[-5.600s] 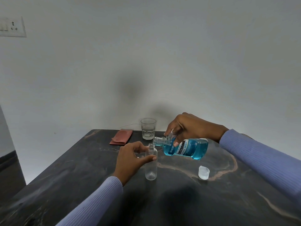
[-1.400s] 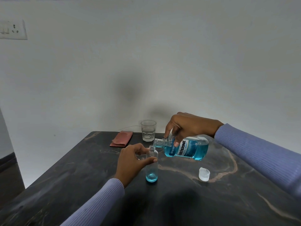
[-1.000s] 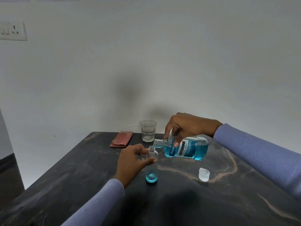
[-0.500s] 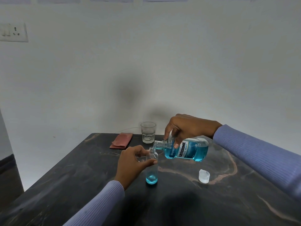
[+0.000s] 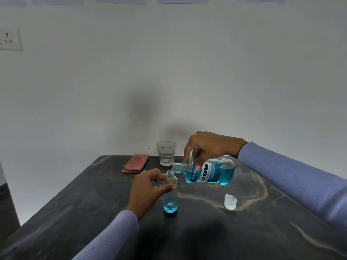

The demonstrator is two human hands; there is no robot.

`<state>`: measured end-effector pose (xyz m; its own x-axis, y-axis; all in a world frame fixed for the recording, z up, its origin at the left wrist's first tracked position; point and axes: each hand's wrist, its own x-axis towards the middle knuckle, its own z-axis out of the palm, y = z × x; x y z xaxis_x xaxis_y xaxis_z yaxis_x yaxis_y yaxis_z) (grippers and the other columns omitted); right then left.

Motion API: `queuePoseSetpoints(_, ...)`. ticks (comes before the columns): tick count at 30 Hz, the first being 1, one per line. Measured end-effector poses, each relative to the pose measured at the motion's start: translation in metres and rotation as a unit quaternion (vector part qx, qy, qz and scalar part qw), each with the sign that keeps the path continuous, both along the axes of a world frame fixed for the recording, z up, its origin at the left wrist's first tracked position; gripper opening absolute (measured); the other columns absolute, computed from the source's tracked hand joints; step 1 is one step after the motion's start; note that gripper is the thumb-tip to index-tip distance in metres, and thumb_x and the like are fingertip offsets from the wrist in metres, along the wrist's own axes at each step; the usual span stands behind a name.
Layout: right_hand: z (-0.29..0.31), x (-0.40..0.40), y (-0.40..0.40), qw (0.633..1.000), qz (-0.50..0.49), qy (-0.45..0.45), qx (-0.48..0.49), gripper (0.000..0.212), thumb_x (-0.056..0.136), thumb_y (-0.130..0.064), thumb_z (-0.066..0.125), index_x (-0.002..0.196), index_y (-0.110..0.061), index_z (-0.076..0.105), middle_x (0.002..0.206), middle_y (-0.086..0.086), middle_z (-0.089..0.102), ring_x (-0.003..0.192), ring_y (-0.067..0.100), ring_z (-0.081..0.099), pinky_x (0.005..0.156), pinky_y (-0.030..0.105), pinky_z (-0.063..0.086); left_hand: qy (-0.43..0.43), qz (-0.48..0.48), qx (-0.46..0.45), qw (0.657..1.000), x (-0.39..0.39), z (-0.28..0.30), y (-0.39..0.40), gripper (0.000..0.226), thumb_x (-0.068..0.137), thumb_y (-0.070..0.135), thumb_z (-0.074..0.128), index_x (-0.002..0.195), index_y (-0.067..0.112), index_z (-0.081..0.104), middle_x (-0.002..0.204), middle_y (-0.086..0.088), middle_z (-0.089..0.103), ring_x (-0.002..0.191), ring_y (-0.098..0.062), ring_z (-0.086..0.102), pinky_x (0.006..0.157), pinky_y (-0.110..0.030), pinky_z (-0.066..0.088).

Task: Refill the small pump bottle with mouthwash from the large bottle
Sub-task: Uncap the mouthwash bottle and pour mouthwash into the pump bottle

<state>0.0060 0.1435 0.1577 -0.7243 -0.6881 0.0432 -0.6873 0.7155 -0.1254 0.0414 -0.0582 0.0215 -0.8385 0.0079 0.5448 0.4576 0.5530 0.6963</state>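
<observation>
The large bottle (image 5: 210,172), sloshing and probably heavy, lies tipped with its mouth just above the small bottle (image 5: 170,192); right hand (image 5: 210,147) grips its shoulder. Left-hand fingers (image 5: 170,187) pinch the light, tippy small bottle's upper body.

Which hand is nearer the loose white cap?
Right. The right hand grips the large bottle above and behind the cap; the left hand holds the small bottle, farther left.

Large bottle (image 5: 210,173) tipped over upright small bottle (image 5: 170,192).
</observation>
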Motion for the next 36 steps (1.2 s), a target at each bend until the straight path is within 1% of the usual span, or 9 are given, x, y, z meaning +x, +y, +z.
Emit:
queuePoseSetpoints(6,0.0010,0.0011,-0.0013,1.000,-0.001,0.001,0.006,0.031,0.073,-0.017,0.078,0.104,-0.015,0.071,0.105,0.000,0.072,0.087,0.010,0.070,0.075,0.024,0.054,0.000,-0.002,0.001,1.000,0.0009,0.0009,0.0000,0.044,0.056,0.053,0.073,0.081,0.016,0.069,0.079,0.011,0.067,0.078,-0.002,0.062,0.070,-0.010,0.045)
queuePoseSetpoints(9,0.0011,0.0011,-0.0015,1.000,-0.005,0.001,0.008,0.031,0.074,-0.017,0.077,0.105,-0.015,0.071,0.107,-0.001,0.071,0.088,0.011,0.070,0.074,0.021,0.053,0.002,0.005,-0.009,1.000,-0.0005,0.0008,0.0004,0.037,0.060,0.046,0.077,0.081,0.016,0.069,0.080,0.011,0.067,0.078,-0.002,0.062,0.070,-0.010,0.045)
queuePoseSetpoints(12,0.0019,0.0014,-0.0022,1.000,-0.007,0.001,0.009,0.031,0.074,-0.016,0.076,0.105,-0.014,0.071,0.107,-0.001,0.070,0.088,0.011,0.070,0.073,0.019,0.052,0.005,0.002,-0.007,1.000,-0.0001,0.0004,-0.0002,0.037,0.061,0.045,0.077,0.081,0.015,0.069,0.080,0.009,0.067,0.079,-0.003,0.062,0.072,-0.013,0.048)
queuePoseSetpoints(17,0.0034,0.0026,-0.0035,1.000,-0.005,0.000,0.015,0.031,0.075,-0.016,0.076,0.105,-0.013,0.071,0.107,0.000,0.071,0.088,0.013,0.070,0.076,0.025,0.055,0.001,0.004,-0.008,1.000,-0.0004,-0.0003,-0.0001,0.035,0.063,0.043,0.078,0.082,0.015,0.068,0.083,0.007,0.068,0.081,-0.005,0.063,0.077,-0.018,0.051)
queuePoseSetpoints(20,0.0045,0.0033,-0.0048,1.000,-0.004,-0.002,0.018,0.030,0.075,-0.015,0.076,0.105,-0.012,0.071,0.108,0.000,0.071,0.088,0.013,0.070,0.075,0.024,0.054,0.001,0.002,-0.006,1.000,-0.0011,-0.0009,-0.0003,0.035,0.062,0.044,0.078,0.081,0.016,0.068,0.082,0.010,0.067,0.080,-0.004,0.063,0.076,-0.019,0.051)
queuePoseSetpoints(24,0.0054,0.0041,-0.0054,1.000,-0.004,-0.001,0.017,0.029,0.075,-0.016,0.076,0.104,-0.013,0.072,0.103,-0.005,0.070,0.086,0.011,0.070,0.066,0.011,0.049,0.004,0.006,-0.005,1.000,-0.0017,-0.0017,-0.0005,0.035,0.060,0.046,0.077,0.079,0.018,0.067,0.079,0.013,0.067,0.078,-0.002,0.063,0.071,-0.014,0.049)
queuePoseSetpoints(26,0.0058,0.0043,-0.0058,1.000,-0.004,0.002,0.018,0.030,0.074,-0.017,0.077,0.104,-0.014,0.072,0.101,-0.007,0.070,0.085,0.011,0.070,0.065,0.010,0.047,0.006,0.006,-0.006,1.000,-0.0017,-0.0021,-0.0003,0.035,0.061,0.046,0.078,0.078,0.018,0.067,0.079,0.012,0.067,0.078,-0.002,0.063,0.071,-0.014,0.049)
queuePoseSetpoints(32,0.0056,0.0038,-0.0065,1.000,-0.004,0.003,0.026,0.030,0.075,-0.017,0.076,0.104,-0.012,0.072,0.109,0.000,0.071,0.088,0.014,0.070,0.073,0.021,0.051,0.009,0.003,-0.003,1.000,-0.0025,-0.0023,-0.0003,0.034,0.062,0.044,0.078,0.079,0.016,0.068,0.080,0.010,0.068,0.078,-0.005,0.064,0.072,-0.015,0.050)
queuePoseSetpoints(36,0.0061,0.0045,-0.0073,0.999,-0.004,0.005,0.031,0.030,0.075,-0.017,0.076,0.104,-0.012,0.072,0.107,0.000,0.071,0.087,0.014,0.070,0.071,0.018,0.050,0.007,0.002,-0.004,1.000,-0.0029,-0.0025,-0.0003,0.035,0.062,0.044,0.078,0.080,0.016,0.068,0.079,0.012,0.067,0.078,-0.005,0.064,0.072,-0.015,0.050)
